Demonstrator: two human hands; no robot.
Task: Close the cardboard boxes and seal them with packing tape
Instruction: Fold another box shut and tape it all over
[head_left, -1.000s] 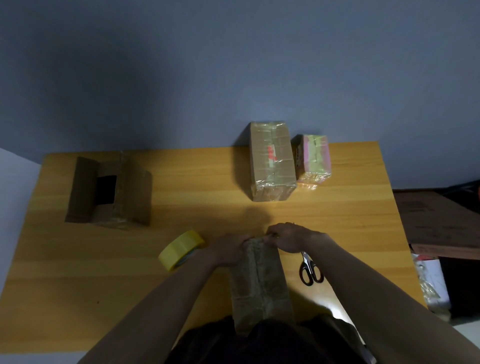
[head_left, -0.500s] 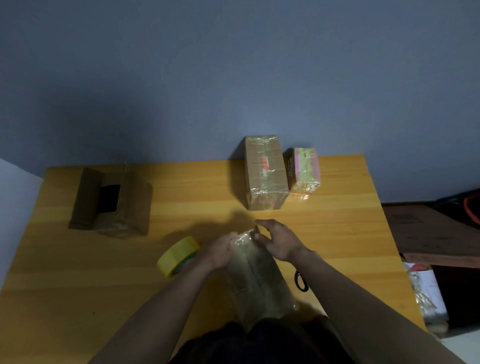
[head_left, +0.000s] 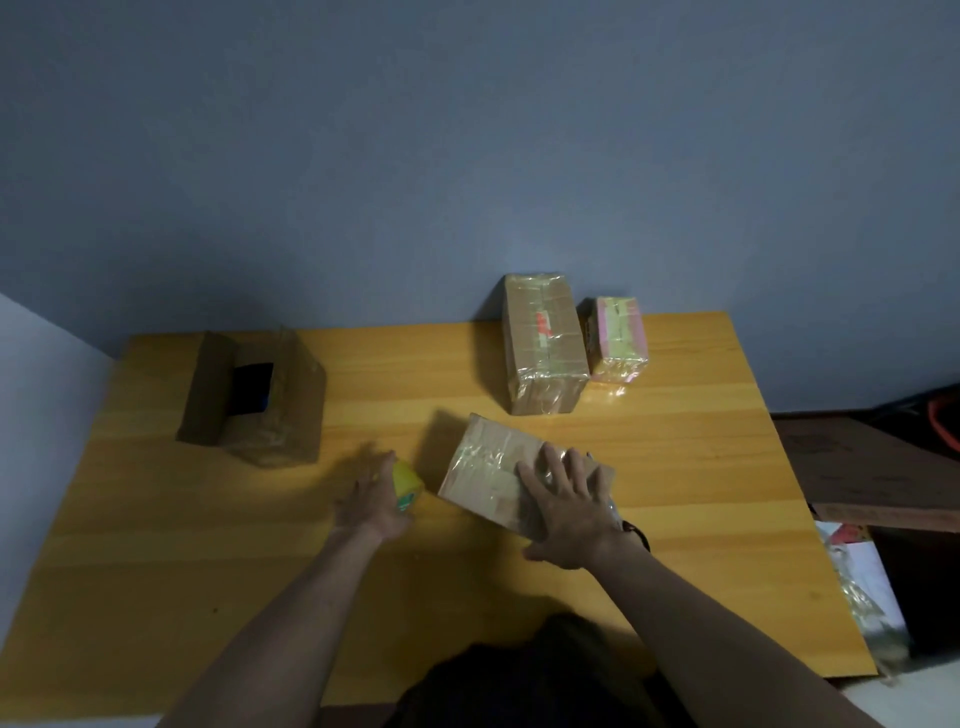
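On wooden table (blue wall behind), right hand presses taped box, fingers flat.

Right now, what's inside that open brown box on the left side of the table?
Through the open box's top, only a dark, black shape with a hint of blue at its edge shows. The flaps and walls cover the rest, so what it is cannot be told.

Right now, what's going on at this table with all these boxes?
A person is sealing cardboard boxes with tape. Their right hand lies flat, fingers spread, on a taped box lying on the table. Their left hand reaches over the yellow tape roll. Two wrapped boxes stand at the back, and an open box waits at left.
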